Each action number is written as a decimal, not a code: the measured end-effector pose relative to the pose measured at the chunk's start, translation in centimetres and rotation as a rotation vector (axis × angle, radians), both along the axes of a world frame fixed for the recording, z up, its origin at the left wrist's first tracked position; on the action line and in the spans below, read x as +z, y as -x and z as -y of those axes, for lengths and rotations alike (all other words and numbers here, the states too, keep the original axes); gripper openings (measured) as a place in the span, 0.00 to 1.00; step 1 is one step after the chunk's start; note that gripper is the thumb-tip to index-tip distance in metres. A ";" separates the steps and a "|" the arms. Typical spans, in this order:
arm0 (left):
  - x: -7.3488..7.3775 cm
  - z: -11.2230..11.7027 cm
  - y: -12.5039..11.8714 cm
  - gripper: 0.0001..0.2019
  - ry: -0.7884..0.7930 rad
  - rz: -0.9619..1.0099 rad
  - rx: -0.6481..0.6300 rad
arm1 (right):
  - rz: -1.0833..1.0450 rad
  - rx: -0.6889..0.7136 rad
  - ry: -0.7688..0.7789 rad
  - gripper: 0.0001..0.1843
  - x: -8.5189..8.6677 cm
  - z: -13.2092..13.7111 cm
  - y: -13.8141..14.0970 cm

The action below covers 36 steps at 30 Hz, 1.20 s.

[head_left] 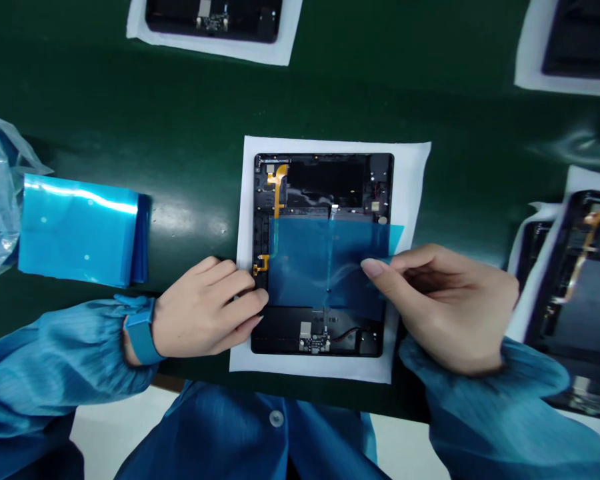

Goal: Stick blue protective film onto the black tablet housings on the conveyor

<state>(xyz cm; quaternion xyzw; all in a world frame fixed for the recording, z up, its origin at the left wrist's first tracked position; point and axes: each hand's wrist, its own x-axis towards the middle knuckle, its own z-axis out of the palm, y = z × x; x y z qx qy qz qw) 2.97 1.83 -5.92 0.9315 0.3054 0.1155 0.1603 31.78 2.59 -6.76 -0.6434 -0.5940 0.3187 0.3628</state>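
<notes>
An opened black tablet point(345, 183) lies on a white sheet point(410, 173), its inner parts and orange flex cable point(277, 193) showing. A see-through blue film point(300, 260) covers the tablet's middle, its right end reaching past the frame. My right hand point(445, 300) pinches the film near its right edge between thumb and fingers. At the tablet's left side, my left hand point(210, 310) is closed, with curled fingers meeting the film's lower left edge. A small circuit board point(314, 341) stays uncovered near the bottom of the tablet.
To the left sits a stack of blue film sheets point(80, 230), beside a clear plastic bag point(0, 193). More opened tablets on white sheets lie at the top point(245, 20), the upper right and the right point(590, 280). The table point(190, 120) is dark green.
</notes>
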 end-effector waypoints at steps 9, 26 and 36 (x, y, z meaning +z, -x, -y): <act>-0.1 -0.1 0.0 0.08 -0.012 0.005 -0.012 | -0.028 -0.003 0.021 0.07 0.0 0.0 0.1; 1.5 -3.0 -1.6 0.16 -0.247 -0.221 -0.050 | -0.121 -0.049 0.019 0.10 -0.8 0.8 0.2; 2.6 -3.6 -7.2 0.30 -0.151 -0.566 -0.103 | -0.311 -0.111 0.045 0.08 -1.7 0.0 0.3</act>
